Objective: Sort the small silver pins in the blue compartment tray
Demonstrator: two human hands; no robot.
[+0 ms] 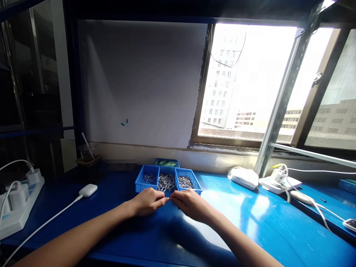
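Note:
My left hand [150, 201] and my right hand [189, 204] meet fingertip to fingertip just in front of the blue bins, both closed in a pinch. A tiny pale glint shows between the fingertips, too small to name. Behind my left hand stands a blue bin [139, 178] with a few slim metal pins [150, 178]. A heap of similar dark and silver metal pieces [166, 181] fills the middle. Behind my right hand, another blue bin [196, 182] holds short metal pieces [185, 181].
At the back is a blue bin with green contents [167, 163]. Left on the blue table [122, 241] are a white charging case [88, 190] on a cable, a power strip [23, 215] and a cup [88, 151]. To the right are a white box [243, 177] and another power strip [279, 184].

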